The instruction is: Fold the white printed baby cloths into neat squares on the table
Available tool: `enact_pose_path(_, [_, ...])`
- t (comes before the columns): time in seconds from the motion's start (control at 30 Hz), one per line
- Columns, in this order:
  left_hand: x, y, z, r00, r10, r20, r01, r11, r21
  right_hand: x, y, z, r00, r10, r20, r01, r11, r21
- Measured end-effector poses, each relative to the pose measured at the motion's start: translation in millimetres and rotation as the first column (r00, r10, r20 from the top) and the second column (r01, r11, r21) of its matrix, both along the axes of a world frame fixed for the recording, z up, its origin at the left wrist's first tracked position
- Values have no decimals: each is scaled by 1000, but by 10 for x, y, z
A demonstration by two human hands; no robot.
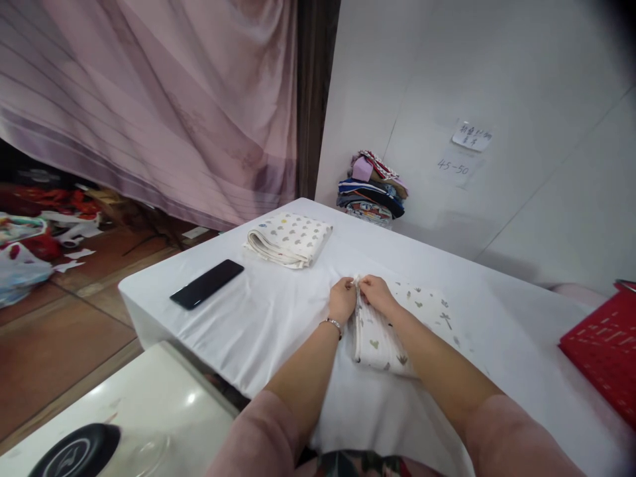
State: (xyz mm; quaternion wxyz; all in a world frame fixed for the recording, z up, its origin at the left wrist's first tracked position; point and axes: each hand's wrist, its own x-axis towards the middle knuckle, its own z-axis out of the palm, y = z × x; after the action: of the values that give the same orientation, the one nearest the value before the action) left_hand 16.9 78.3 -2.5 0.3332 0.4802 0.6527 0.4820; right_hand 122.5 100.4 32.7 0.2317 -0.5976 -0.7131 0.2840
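A white cloth with small plant prints [382,344] lies partly folded on the white-covered table [278,311]. At its far left corner my left hand [342,299] and my right hand [376,293] meet, fingers closed on the fabric edge. The right forearm crosses over the cloth and hides part of it. A bracelet [332,322] circles the left wrist. Farther back on the table sits a folded white cloth with small grey prints [293,237], its layers rolled at the left end. To its left lies a black phone [207,283], apart from both hands.
A stack of folded fabrics [372,189] stands against the white wall beyond the table. On the right is a red plastic basket [603,344]. A white surface [163,404] with a black round lid [79,450] is at lower left. A pink curtain [199,99] hangs behind.
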Motion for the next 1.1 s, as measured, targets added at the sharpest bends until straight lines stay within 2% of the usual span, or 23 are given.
enact_pose_path(0.2, [2, -28, -25, 1000, -6, -4, 6, 998, 59, 54, 97, -18, 999, -9, 41, 9, 1000, 17])
enact_pose_path(0.43, [12, -32, -25, 1000, -17, -1, 17, 996, 83, 103, 289, -5, 984, -9, 176, -1, 998, 57])
enact_pose_path(0.7, [24, -41, -24, 1000, -27, -5, 27, 996, 85, 53, 210, 45, 956, -33, 293, 1, 994, 112])
enact_pose_path(0.87, [28, -37, -22, 1000, -21, -18, 22, 997, 74, 60, 263, 32, 957, -28, 289, 3, 996, 86])
enact_pose_path(1.1, [28, -39, -19, 999, -17, -34, 19, 997, 77, 119, 350, 0, 982, 49, 182, -57, 998, 38])
